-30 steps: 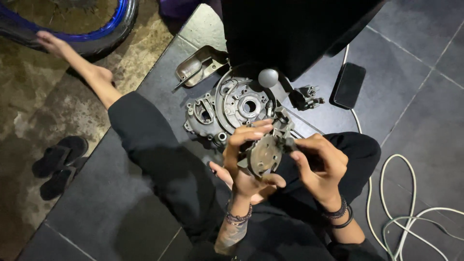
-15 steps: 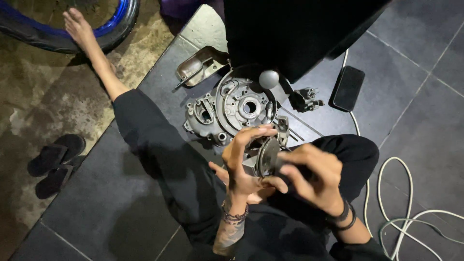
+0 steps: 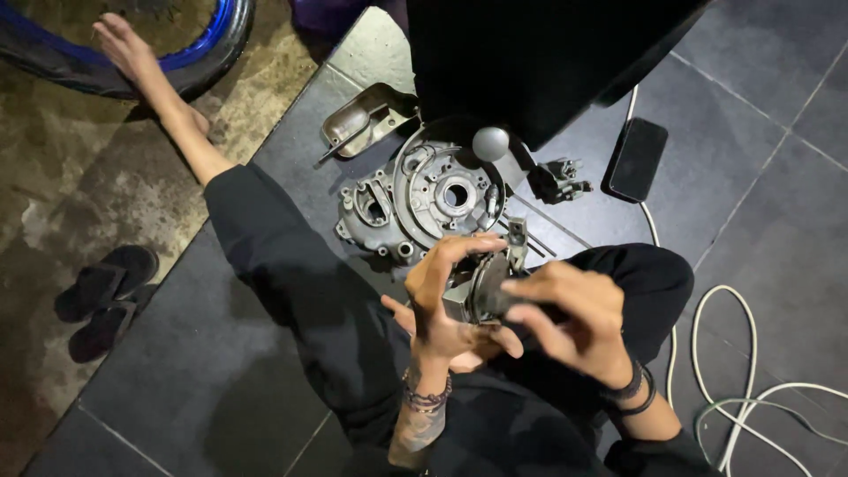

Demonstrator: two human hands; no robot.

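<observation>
I sit on a dark tiled floor in black trousers. My left hand (image 3: 446, 305) grips a round grey metal engine part (image 3: 484, 287) from its left side, fingers curled over the top edge. My right hand (image 3: 574, 322) closes on the same part from the right, covering much of it. Just beyond my hands, a larger grey engine case half (image 3: 420, 199) with a round opening lies flat on the floor.
A metal cover plate (image 3: 362, 124) lies beyond the case. A small black mechanical piece (image 3: 558, 178) and a dark phone (image 3: 636, 159) lie to the right. White cables (image 3: 733, 353) loop at right. Black sandals (image 3: 102, 296) sit at left, a blue-rimmed wheel (image 3: 208, 53) top left.
I have turned the round part between both hands; my right hand moved over its right side and covers more of it. My left leg has shifted slightly.
</observation>
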